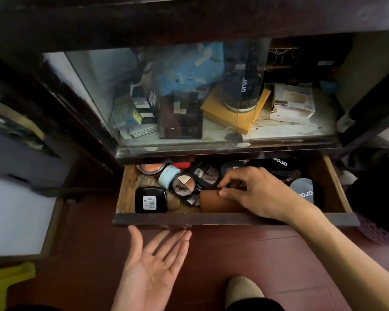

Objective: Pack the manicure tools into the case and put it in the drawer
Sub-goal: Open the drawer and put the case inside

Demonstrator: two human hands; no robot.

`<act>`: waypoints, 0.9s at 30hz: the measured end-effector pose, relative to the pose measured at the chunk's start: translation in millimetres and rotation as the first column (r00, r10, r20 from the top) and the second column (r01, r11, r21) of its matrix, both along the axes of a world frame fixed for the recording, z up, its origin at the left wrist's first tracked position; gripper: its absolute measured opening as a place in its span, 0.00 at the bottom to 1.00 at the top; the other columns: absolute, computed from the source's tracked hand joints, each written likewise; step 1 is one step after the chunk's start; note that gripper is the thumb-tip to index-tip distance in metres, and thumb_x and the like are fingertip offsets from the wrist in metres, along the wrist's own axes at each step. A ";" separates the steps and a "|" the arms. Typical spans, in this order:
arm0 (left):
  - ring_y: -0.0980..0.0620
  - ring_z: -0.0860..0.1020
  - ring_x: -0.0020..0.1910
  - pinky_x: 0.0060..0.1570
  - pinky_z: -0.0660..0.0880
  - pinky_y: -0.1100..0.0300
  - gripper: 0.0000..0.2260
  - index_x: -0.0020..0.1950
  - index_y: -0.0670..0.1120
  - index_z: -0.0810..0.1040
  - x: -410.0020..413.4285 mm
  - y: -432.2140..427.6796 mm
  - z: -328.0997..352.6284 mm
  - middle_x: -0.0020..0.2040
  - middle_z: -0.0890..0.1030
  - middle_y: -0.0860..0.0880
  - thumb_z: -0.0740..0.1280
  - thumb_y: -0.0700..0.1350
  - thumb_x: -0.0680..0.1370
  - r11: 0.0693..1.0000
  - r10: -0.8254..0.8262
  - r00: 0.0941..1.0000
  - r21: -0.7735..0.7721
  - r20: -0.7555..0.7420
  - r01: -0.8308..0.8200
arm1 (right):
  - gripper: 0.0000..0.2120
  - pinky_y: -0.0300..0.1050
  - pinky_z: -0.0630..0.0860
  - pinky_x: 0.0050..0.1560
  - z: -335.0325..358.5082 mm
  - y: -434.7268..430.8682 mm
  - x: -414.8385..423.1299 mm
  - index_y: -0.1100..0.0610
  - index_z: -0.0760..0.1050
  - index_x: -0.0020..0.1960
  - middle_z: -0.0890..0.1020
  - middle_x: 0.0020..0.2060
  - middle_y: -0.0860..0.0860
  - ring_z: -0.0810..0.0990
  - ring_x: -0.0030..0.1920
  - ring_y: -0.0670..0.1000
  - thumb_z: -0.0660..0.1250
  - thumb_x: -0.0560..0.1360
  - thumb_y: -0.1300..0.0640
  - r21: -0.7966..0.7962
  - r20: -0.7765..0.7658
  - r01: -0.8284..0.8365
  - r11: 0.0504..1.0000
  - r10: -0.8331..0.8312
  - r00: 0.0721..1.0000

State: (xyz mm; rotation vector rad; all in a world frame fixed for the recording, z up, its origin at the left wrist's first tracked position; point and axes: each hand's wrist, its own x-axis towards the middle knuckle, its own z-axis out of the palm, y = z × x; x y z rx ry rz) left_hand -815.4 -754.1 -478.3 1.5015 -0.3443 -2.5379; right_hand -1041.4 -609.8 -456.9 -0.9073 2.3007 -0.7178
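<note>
**Drawer** (211, 219): wooden, pulled out beneath a glass cabinet (189, 97), crowded with cosmetics.

**Case** (212, 204): brown and apparently closed. It lies in the near part of the drawer, a little right of centre, close behind the front board. Its right portion is hidden under a hand. No manicure tools are visible, so whether they are inside cannot be told.

**Right hand** (254, 191): reaches in from the near right. The thumb and curled forefinger pinch the case along its far edge, and the other fingers are bent over it.

**Left hand** (153, 263): palm up, fingers straight and close together, holding nothing. The tips are at the lower edge of the drawer front, left of centre. Whether they touch the wood cannot be told.

**Neighbours:** a black compact (151, 199) sits near and left. A round four-colour palette (184, 185) lies just beside the case's far left corner, with a pale blue jar (169, 173) beyond it. A dark square palette (208, 175) lies just beyond the right hand's fingers.

**Hazards, as judged:**
- The case looks to rest partly on loose items. If it is released tilted, it may ride high and catch the cabinet rail when the drawer closes.
- Settling the case could shove the round palette onto the compact.
- Pushing the drawer from its left side alone may skew it and make it bind.
- If the drawer is closed before the right hand is out, the fingers could be pinched.
</note>
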 end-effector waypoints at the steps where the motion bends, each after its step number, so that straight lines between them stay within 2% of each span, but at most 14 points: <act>1: 0.32 0.84 0.57 0.57 0.75 0.44 0.39 0.70 0.38 0.74 0.8 -1.2 0.3 0.61 0.82 0.30 0.67 0.67 0.71 1.000 0.006 1.000 0.004 -0.005 -0.006 | 0.06 0.52 0.81 0.55 0.6 0.3 1.9 0.43 0.86 0.55 0.85 0.48 0.44 0.83 0.50 0.47 0.75 0.79 0.46 -0.003 -0.024 0.014 1.000 -0.014 1.000; 5: 0.33 0.84 0.59 0.58 0.75 0.44 0.41 0.70 0.36 0.74 4.0 -5.5 2.2 0.63 0.81 0.30 0.68 0.69 0.71 0.999 0.019 0.999 0.027 -0.029 -0.018 | 0.10 0.56 0.79 0.58 4.2 0.1 10.0 0.40 0.86 0.58 0.83 0.54 0.44 0.81 0.59 0.51 0.74 0.78 0.42 0.018 -0.123 0.085 0.996 -0.082 0.989; 8: 0.33 0.84 0.59 0.58 0.75 0.45 0.42 0.69 0.34 0.74 6.1 -7.2 3.1 0.63 0.81 0.30 0.67 0.68 0.72 0.999 0.019 0.999 0.027 -0.041 -0.018 | 0.14 0.52 0.79 0.56 7.7 5.3 20.9 0.41 0.84 0.63 0.83 0.58 0.45 0.80 0.62 0.53 0.72 0.79 0.40 0.062 -0.312 0.104 0.993 -0.079 0.947; 9: 0.33 0.84 0.58 0.58 0.75 0.45 0.42 0.69 0.32 0.73 6.9 -7.9 3.4 0.63 0.81 0.30 0.67 0.68 0.72 0.999 0.021 0.999 0.025 -0.043 -0.020 | 0.14 0.51 0.79 0.53 9.3 11.3 26.1 0.43 0.84 0.63 0.83 0.57 0.46 0.81 0.61 0.53 0.72 0.79 0.42 0.013 -0.377 0.132 0.991 -0.117 0.919; 11: 0.34 0.84 0.58 0.58 0.75 0.46 0.42 0.68 0.30 0.73 7.7 -9.3 3.8 0.63 0.81 0.30 0.68 0.66 0.72 0.999 0.025 0.999 0.022 -0.045 -0.024 | 0.12 0.49 0.80 0.49 12.9 31.1 40.6 0.47 0.86 0.61 0.84 0.52 0.46 0.84 0.55 0.52 0.73 0.79 0.46 -0.205 -0.427 0.226 0.952 -0.295 0.855; 12: 0.34 0.84 0.57 0.58 0.75 0.46 0.42 0.68 0.30 0.73 7.9 -10.1 3.7 0.62 0.82 0.30 0.68 0.66 0.72 0.999 0.029 0.999 0.019 -0.046 -0.028 | 0.09 0.46 0.79 0.48 14.9 43.6 49.8 0.47 0.86 0.58 0.84 0.50 0.44 0.84 0.52 0.49 0.73 0.80 0.47 -0.310 -0.403 0.292 0.905 -0.403 0.822; 14: 0.34 0.85 0.57 0.58 0.75 0.46 0.42 0.67 0.30 0.73 8.6 -11.2 3.1 0.61 0.82 0.30 0.68 0.65 0.71 0.999 0.038 0.998 0.019 -0.052 -0.037 | 0.05 0.32 0.76 0.47 14.6 70.8 69.3 0.44 0.84 0.51 0.84 0.45 0.42 0.83 0.46 0.41 0.74 0.79 0.45 -0.449 -0.274 0.431 0.783 -0.579 0.768; 15: 0.34 0.85 0.57 0.58 0.75 0.46 0.42 0.67 0.30 0.73 8.7 -11.5 2.8 0.61 0.82 0.30 0.68 0.65 0.71 0.999 0.040 0.998 0.018 -0.058 -0.039 | 0.08 0.26 0.72 0.44 11.9 84.1 78.1 0.46 0.84 0.49 0.84 0.43 0.42 0.81 0.42 0.39 0.76 0.77 0.42 -0.490 -0.165 0.518 0.701 -0.658 0.735; 16: 0.34 0.85 0.57 0.58 0.75 0.46 0.42 0.67 0.30 0.73 9.2 -11.6 2.1 0.61 0.82 0.30 0.68 0.65 0.71 0.999 0.039 0.997 0.017 -0.063 -0.038 | 0.13 0.24 0.71 0.40 8.5 96.0 85.5 0.48 0.84 0.48 0.84 0.40 0.43 0.79 0.37 0.39 0.78 0.74 0.39 -0.514 -0.036 0.610 0.603 -0.726 0.687; 18: 0.35 0.85 0.57 0.58 0.75 0.47 0.42 0.67 0.30 0.73 10.6 -11.9 -0.2 0.62 0.82 0.31 0.68 0.66 0.71 0.999 0.039 0.997 0.013 -0.065 -0.038 | 0.21 0.24 0.71 0.34 -2.3 114.3 93.3 0.51 0.83 0.46 0.84 0.36 0.47 0.76 0.32 0.40 0.79 0.67 0.35 -0.494 0.209 0.772 0.399 -0.808 0.551; 19: 0.35 0.85 0.57 0.58 0.76 0.47 0.42 0.68 0.30 0.73 11.4 -11.6 -1.1 0.62 0.82 0.31 0.68 0.66 0.71 0.999 0.042 0.997 0.013 -0.067 -0.041 | 0.23 0.24 0.72 0.34 -9.2 120.3 94.4 0.52 0.82 0.45 0.85 0.37 0.51 0.77 0.32 0.40 0.82 0.64 0.35 -0.454 0.293 0.826 0.335 -0.819 0.493; 21: 0.35 0.85 0.58 0.57 0.82 0.46 0.45 0.68 0.30 0.73 11.8 -11.7 -2.4 0.62 0.82 0.31 0.73 0.66 0.68 0.999 0.039 0.997 0.011 -0.064 -0.038 | 0.25 0.25 0.76 0.37 -22.4 124.7 93.7 0.53 0.82 0.43 0.88 0.37 0.53 0.81 0.33 0.39 0.83 0.59 0.37 -0.380 0.378 0.879 0.286 -0.820 0.431; 24: 0.35 0.84 0.58 0.48 0.86 0.45 0.48 0.60 0.27 0.80 11.1 -13.0 -4.9 0.62 0.82 0.31 0.85 0.59 0.53 1.000 -0.002 0.997 0.002 -0.075 0.002 | 0.28 0.24 0.77 0.40 -35.3 123.2 90.8 0.54 0.80 0.41 0.89 0.36 0.47 0.84 0.34 0.36 0.84 0.55 0.35 -0.345 0.417 0.904 0.254 -0.821 0.390; 27: 0.35 0.85 0.56 0.46 0.85 0.44 0.43 0.54 0.27 0.81 11.7 -14.0 -9.9 0.63 0.82 0.31 0.82 0.61 0.55 0.999 -0.034 0.996 -0.020 -0.078 0.033 | 0.36 0.26 0.79 0.41 -45.1 123.5 89.2 0.54 0.80 0.42 0.89 0.36 0.49 0.84 0.35 0.40 0.84 0.50 0.27 -0.345 0.404 0.910 0.228 -0.839 0.364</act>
